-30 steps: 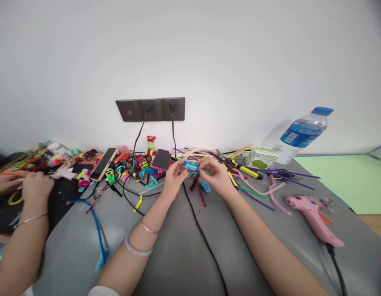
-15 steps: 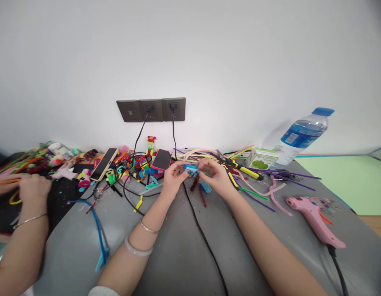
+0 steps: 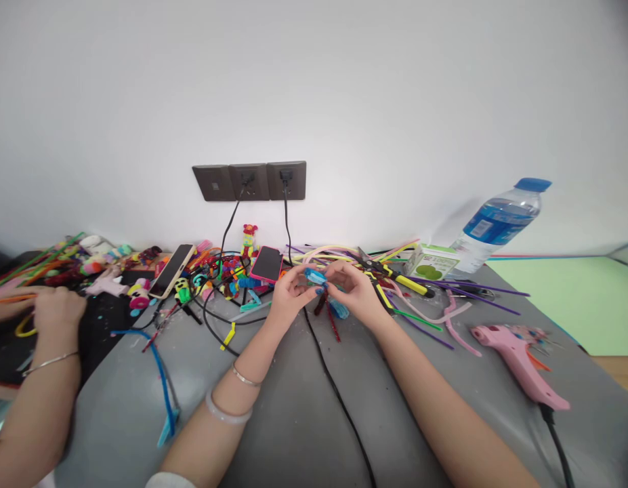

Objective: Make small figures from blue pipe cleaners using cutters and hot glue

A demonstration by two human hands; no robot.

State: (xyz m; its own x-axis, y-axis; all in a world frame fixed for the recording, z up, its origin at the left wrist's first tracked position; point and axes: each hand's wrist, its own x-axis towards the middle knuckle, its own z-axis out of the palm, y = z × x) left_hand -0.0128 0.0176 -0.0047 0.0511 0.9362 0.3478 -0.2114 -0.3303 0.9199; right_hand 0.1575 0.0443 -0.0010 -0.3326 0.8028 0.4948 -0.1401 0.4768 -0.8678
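Between my two hands is a small blue fuzzy piece (image 3: 315,276), seemingly of coiled pipe cleaner. My left hand (image 3: 292,296) pinches it from the left, thumb and fingers closed. From the right, my right hand (image 3: 355,291) grips the same piece with its fingertips. Just below and behind them lie another blue fuzzy piece (image 3: 339,308) and a dark red glittery pipe cleaner (image 3: 335,328) on the grey table (image 3: 293,420). Yellow-handled pliers (image 3: 408,281) rest beyond my right hand.
At left, a co-worker's hand (image 3: 58,315) holds orange pipe cleaners. Phones (image 3: 172,271), small fuzzy figures (image 3: 182,290) and loose pipe cleaners crowd the wall side. A pink glue gun (image 3: 521,366), a green-white box (image 3: 432,262) and a tilted water bottle (image 3: 499,224) stand right. A black cable (image 3: 339,393) crosses the middle.
The blue piece has turned slightly in my fingers and shows more of its side. My left hand has shifted a little; my right hand stays nearly in place.
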